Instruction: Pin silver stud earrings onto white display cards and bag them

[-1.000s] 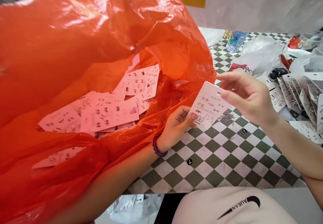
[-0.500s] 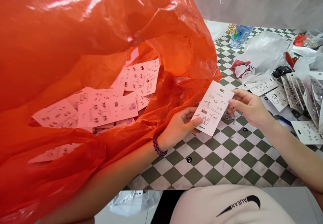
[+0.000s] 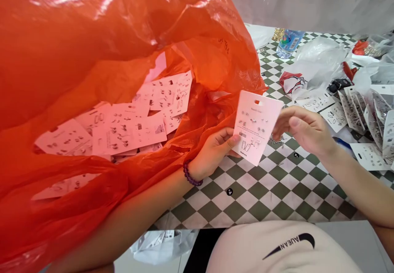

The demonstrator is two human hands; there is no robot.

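Note:
My left hand (image 3: 215, 152) pinches a white earring card (image 3: 255, 127) by its left edge, thumb on the front. Small metal earrings are mounted on its face, and a slot is cut near the top. My right hand (image 3: 303, 129) is beside the card's right edge, its fingers curved and the thumb lifted apart; its fingertips are partly behind the card, and I cannot tell if they touch it. On the left, an open orange plastic bag (image 3: 221, 67) holds several similar earring cards (image 3: 129, 135). A small pile of metal studs (image 3: 278, 139) lies behind the held card.
A checkered cloth (image 3: 261, 201) covers the table. More filled cards (image 3: 353, 108) stand and lie at the right, near clear plastic bags (image 3: 323, 55). A water bottle (image 3: 289, 43) is at the back. Below the table edge sits another clear bag (image 3: 163, 246).
The card has turned more upright and faces me more. My right hand has come off its upper right edge, with the thumb lifted away; my left hand keeps hold.

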